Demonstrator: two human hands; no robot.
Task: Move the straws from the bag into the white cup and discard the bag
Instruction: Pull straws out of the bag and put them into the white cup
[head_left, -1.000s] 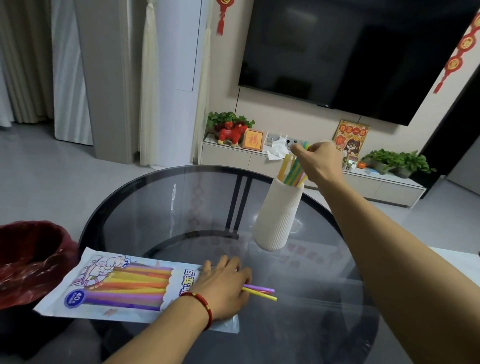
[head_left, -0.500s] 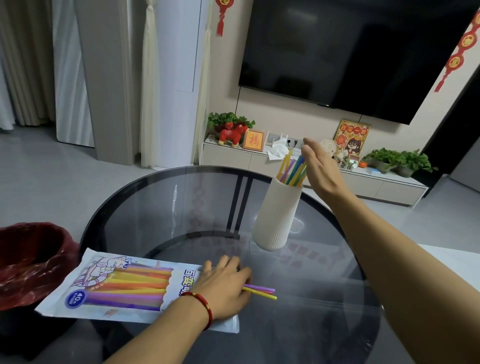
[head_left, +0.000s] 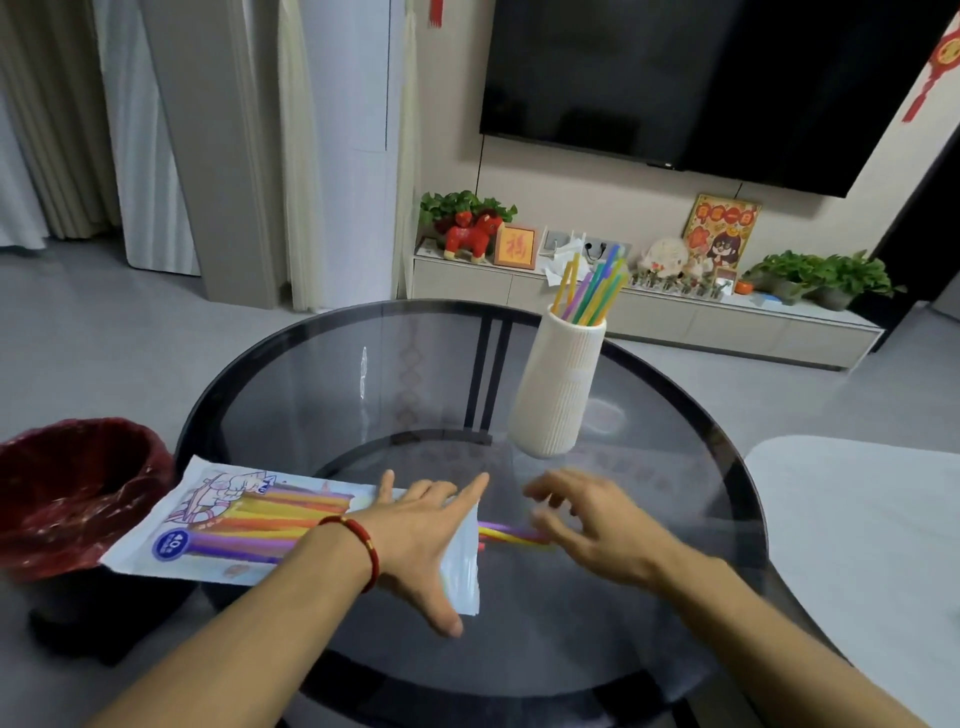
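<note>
- A living room, a round glass table (head_left: 337, 384): we take the white cup (head_left: 558, 387) as landmark, some straws already standing in it.
- Nearer us than the cup, our left hand (head_left: 423, 527) presses flat on the printed bag (head_left: 244, 519); our right hand (head_left: 587, 519), fingers loosely spread and empty, reaches for the straw ends (head_left: 511, 532) poking out.
- We judge more straws remain; next comes a pinch and straight pull.
</note>
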